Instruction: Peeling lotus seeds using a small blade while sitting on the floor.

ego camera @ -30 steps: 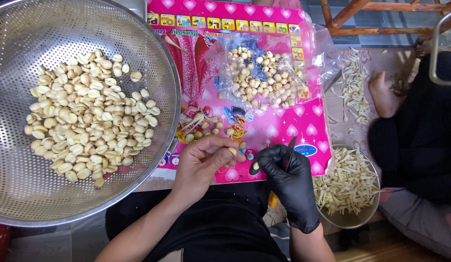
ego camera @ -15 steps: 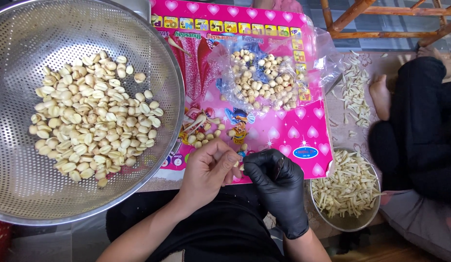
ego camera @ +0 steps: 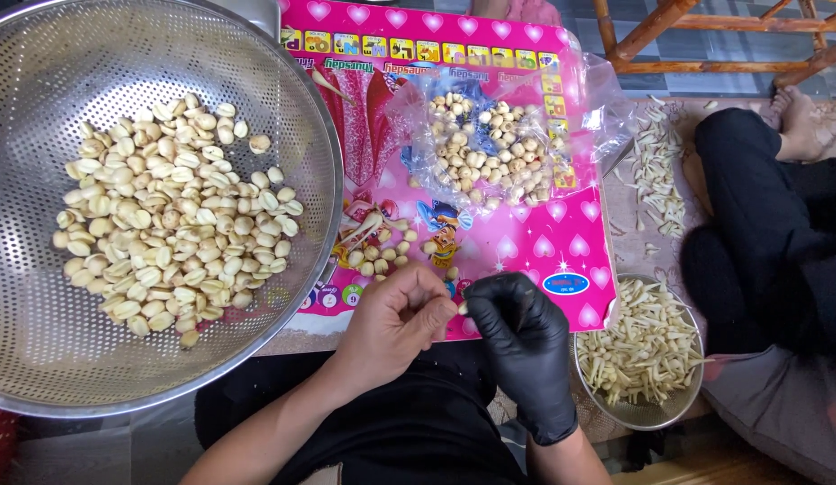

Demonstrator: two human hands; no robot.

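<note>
Head view: a pink printed board [ego camera: 535, 242] with heart shapes and a row of small coloured picture squares along its top edge lay across the upper centre of the frame. On it, upper centre right, sat a clear plastic bag [ego camera: 490, 148] holding pale round seeds. A few loose seeds [ego camera: 382, 256] lay on the board below the bag, beside cartoon figures and a small blue oval label at the board's lower right.

A large perforated metal colander [ego camera: 67, 108] filled the left of the frame, holding a heap of peeled cream kernels [ego camera: 162, 229]. A small metal bowl [ego camera: 647, 415] of pale strips stood at lower right, just beside the board. Another person's dark-clad legs occupied the right edge.

The bare left hand [ego camera: 395, 323] and the black-gloved right hand [ego camera: 521, 337] met at lower centre, fingertips of both pinched on one small pale seed [ego camera: 462, 307] held between them over the board's lower edge.

Against the picture from one second earlier: the hands were then apart, with the left fingers resting on the board; they had since closed together. Bag, colander and bowl were unchanged.
</note>
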